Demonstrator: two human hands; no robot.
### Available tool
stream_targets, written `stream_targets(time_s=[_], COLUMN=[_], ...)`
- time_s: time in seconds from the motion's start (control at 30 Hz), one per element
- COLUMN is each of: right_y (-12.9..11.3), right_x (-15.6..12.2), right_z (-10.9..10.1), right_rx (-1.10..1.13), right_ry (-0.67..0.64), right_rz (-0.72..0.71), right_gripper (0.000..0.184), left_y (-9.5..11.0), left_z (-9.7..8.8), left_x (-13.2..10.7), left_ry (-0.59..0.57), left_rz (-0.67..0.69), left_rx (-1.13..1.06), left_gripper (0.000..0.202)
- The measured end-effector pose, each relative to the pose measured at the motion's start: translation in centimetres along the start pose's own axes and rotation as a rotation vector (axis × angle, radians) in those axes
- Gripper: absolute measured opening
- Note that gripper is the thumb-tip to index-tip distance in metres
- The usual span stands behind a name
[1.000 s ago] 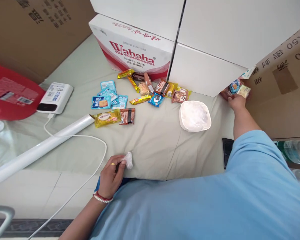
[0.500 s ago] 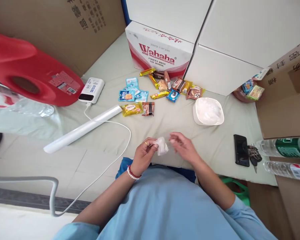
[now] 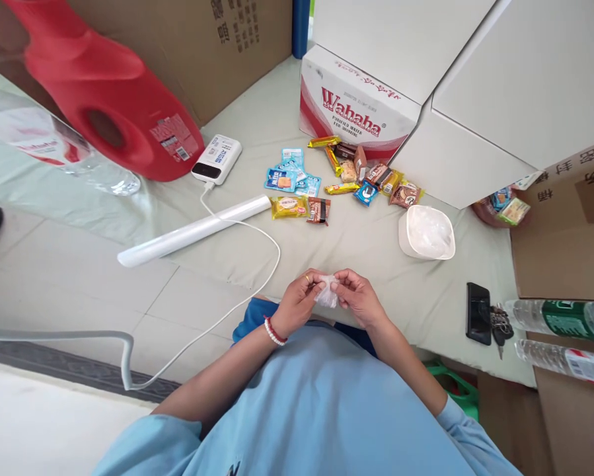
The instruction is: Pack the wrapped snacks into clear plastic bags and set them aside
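Close in front of my body, my left hand [image 3: 299, 303] pinches a small crumpled piece of thin, see-through whitish plastic film [image 3: 327, 295] between thumb and fingers. On its other side, my right hand [image 3: 360, 299] grips the same film, fingertips close to those of the left. Whether the film is a bag or a glove I cannot tell. To the upper right of my hands stands a white plastic tub [image 3: 415, 242] with similar clear film in it. Beyond my hands lie a yellow snack packet [image 3: 289, 207] and a brown one [image 3: 319, 210].
Blue sachets [image 3: 293, 175] and more wrapped snacks [image 3: 356, 173] lie before a Wahaba carton [image 3: 359, 112]. To the left are a red jug [image 3: 128, 119], a white device [image 3: 217, 158] with a cable and a white roll [image 3: 192, 231]. A phone [image 3: 478, 313], keys [image 3: 501, 325] and bottles [image 3: 569, 317] lie right.
My right hand has moved left and closed on the plastic film, which only my left hand held before. The whole view has shifted, with the scene's objects appearing farther right.
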State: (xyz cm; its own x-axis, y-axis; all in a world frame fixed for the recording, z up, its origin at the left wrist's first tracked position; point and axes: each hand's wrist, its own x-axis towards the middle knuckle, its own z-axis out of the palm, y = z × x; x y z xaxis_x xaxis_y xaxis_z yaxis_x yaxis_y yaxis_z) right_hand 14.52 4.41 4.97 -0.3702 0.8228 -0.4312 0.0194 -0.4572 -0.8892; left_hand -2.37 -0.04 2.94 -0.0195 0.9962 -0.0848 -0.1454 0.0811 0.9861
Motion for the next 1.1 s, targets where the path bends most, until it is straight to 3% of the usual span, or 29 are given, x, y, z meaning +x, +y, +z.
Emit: stream_targets(time_s=[0.17,0.3,0.37,0.57,0.7,0.8,0.87,0.97,1.1], right_y=[0.3,0.1,0.2,0.8,1.1,1.2,1.1,1.0,0.9], right_x=[0.5,0.6,0.7,0.4,-0.7,-1.3,-1.5,-1.4,-1.3], right_z=[-0.1,-0.7,-0.8,-2.2,-4.8,-6.2,-6.6,-6.5,-5.5], right_rx=[0.056,0.066,0.053,0.099,0.04,-0.023,0.046,0.174,0.175], right_ry=[0.08,0.155,0.143,0.166,0.029,-0.054,-0.009,0.038,-0.098], right_rz=[0.035,0.036,0.035,-0.117,-0.162,-0.116,-0.059,0.056,0.143], right_gripper=[0.043,0.045,0.043,0.035,0.028,0.024,0.026,0.035,0.041], left_y=[-0.6,-0.5,-0.5,-0.8,-1.1,-1.1,-0.9,-0.4,-0.2], left_z=[-0.2,0.0,0.2,0.3,0.1,0.4,0.8,1.1,1.0], left_x=[0.4,0.2,0.2,1.1,1.5,1.7,1.7,1.8,2.0], left_ry=[0.101,-0.02,-0.049,0.083,0.136,0.112,0.067,-0.023,-0.081], left_rz=[-0.173,-0.275,-0.264,-0.246,-0.228,-0.203,-0.177,-0.136,-0.107], left_rx=[-0.205,-0.282,-0.232,-0.242,-0.289,-0.308,-0.304,-0.247,-0.156], left_gripper=[0.038,0.049,0.048,0.043,0.043,0.042,0.041,0.038,0.036])
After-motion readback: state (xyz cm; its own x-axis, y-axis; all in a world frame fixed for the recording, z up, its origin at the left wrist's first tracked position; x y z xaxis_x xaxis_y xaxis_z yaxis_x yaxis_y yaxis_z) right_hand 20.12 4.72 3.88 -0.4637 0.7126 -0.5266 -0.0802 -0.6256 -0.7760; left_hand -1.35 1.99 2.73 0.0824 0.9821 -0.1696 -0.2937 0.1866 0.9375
